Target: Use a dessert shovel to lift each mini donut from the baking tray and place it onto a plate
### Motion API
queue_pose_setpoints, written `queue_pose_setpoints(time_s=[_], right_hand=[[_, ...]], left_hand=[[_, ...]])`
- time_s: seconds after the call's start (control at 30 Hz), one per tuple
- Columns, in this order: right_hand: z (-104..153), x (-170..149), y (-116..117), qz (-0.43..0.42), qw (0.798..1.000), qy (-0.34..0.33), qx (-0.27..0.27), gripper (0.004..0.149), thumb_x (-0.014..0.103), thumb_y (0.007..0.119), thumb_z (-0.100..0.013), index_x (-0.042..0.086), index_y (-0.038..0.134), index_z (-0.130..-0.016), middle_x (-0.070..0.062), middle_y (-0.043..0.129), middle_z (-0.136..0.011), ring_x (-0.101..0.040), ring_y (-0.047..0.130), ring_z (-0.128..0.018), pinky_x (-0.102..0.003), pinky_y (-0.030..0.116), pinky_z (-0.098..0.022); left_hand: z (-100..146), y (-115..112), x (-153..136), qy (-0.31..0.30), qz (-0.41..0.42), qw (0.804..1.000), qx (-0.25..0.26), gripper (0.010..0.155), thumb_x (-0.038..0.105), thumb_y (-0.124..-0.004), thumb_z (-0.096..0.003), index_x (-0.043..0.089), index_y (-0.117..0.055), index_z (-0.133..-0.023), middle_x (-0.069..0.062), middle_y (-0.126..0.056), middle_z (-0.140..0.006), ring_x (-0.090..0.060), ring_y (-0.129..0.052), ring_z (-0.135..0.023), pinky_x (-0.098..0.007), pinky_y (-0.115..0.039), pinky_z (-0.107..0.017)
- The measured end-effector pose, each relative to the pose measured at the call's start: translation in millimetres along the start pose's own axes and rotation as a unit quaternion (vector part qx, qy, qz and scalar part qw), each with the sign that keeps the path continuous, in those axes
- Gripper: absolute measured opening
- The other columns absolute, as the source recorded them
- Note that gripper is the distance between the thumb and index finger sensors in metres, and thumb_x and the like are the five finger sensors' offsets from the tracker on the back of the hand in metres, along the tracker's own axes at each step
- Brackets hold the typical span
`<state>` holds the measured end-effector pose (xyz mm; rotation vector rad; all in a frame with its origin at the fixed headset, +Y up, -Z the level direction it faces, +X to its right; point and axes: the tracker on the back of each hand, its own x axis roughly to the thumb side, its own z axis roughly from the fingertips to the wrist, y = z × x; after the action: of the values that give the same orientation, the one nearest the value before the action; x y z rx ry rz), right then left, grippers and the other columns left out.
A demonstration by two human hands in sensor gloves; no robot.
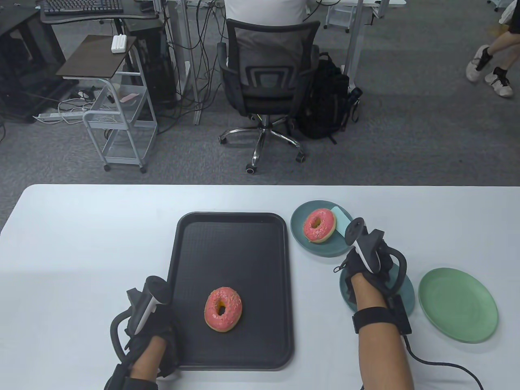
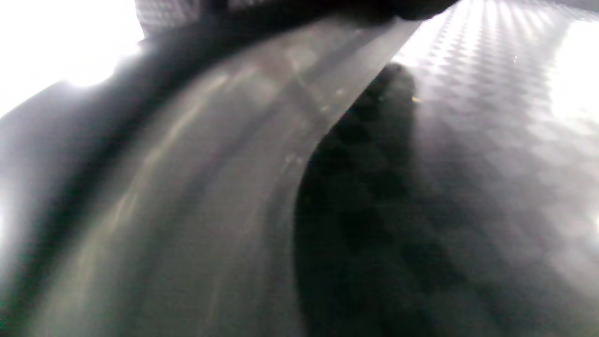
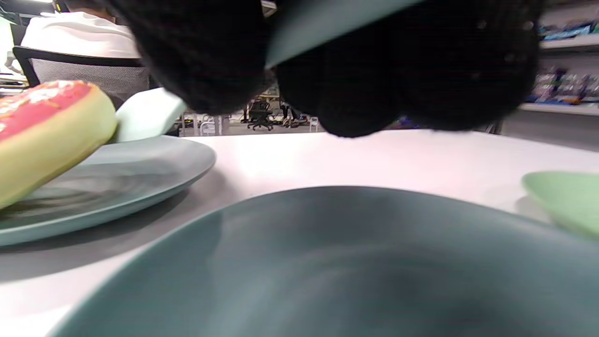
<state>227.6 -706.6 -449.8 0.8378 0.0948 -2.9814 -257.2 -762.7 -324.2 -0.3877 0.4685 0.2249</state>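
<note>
A black baking tray (image 1: 231, 243) holds one pink-iced donut (image 1: 223, 303) near its front. My left hand (image 1: 162, 321) grips the tray's left rim (image 2: 262, 140), gloved fingers (image 2: 327, 9) over its edge. A second pink donut (image 1: 319, 224) lies on a blue-grey plate (image 1: 300, 239) to the right of the tray. The pale mint dessert shovel (image 1: 342, 217) has its blade on that plate beside the donut (image 3: 47, 126). My right hand (image 1: 361, 258) holds the shovel's handle (image 3: 323, 23), with the fingers (image 3: 210, 56) curled round it.
A dark teal plate (image 1: 406, 294) lies under my right wrist, and it fills the front of the right wrist view (image 3: 327, 262). A light green plate (image 1: 458, 304) sits right of it. Beyond the far table edge are an office chair (image 1: 268, 77) and a seated person.
</note>
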Motion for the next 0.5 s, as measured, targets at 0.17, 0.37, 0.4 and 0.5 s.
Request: queue_pose_setpoints(time_s=[0.17,0.37,0.4,0.5], right_hand=[[0,-3,0,0.035,0.999,0.008,-0.013,0.059,0.031,0.09,-0.043,0.02,0.072,-0.098,-0.018,0.091,-0.078,-0.031,0.099,-0.05,-0.042,0.098,-0.03],[0,-13,-7,0.027,0.999,0.011,-0.019,0.059,0.031,0.089,-0.044,0.02,0.07,-0.098,-0.018,0.089,-0.079,-0.031,0.098,-0.05,-0.042,0.097,-0.03],[0,-15,-10,0.013,1.0,0.007,-0.019,0.058,0.032,0.088,-0.044,0.02,0.07,-0.099,-0.018,0.089,-0.079,-0.031,0.097,-0.049,-0.042,0.096,-0.029],[5,-18,-19,-0.026,0.999,-0.012,-0.024,0.058,0.034,0.087,-0.046,0.02,0.069,-0.099,-0.019,0.089,-0.077,-0.031,0.096,-0.048,-0.042,0.094,-0.027]], left_hand=[[0,0,0,0.0,0.0,1.0,0.0,0.057,0.042,-0.07,-0.0485,0.024,-0.051,-0.099,-0.001,-0.075,-0.083,-0.017,-0.091,-0.058,-0.042,-0.08,-0.053],[0,0,0,-0.001,0.003,1.0,-0.002,0.057,0.042,-0.07,-0.0484,0.024,-0.052,-0.099,-0.001,-0.075,-0.083,-0.017,-0.091,-0.057,-0.042,-0.08,-0.053],[0,0,0,-0.001,0.003,1.0,-0.002,0.057,0.041,-0.07,-0.0484,0.024,-0.052,-0.099,-0.001,-0.075,-0.083,-0.017,-0.091,-0.057,-0.042,-0.08,-0.053],[0,0,0,-0.001,0.003,1.0,-0.002,0.057,0.042,-0.07,-0.0484,0.024,-0.051,-0.099,-0.001,-0.075,-0.083,-0.017,-0.091,-0.057,-0.042,-0.08,-0.053]])
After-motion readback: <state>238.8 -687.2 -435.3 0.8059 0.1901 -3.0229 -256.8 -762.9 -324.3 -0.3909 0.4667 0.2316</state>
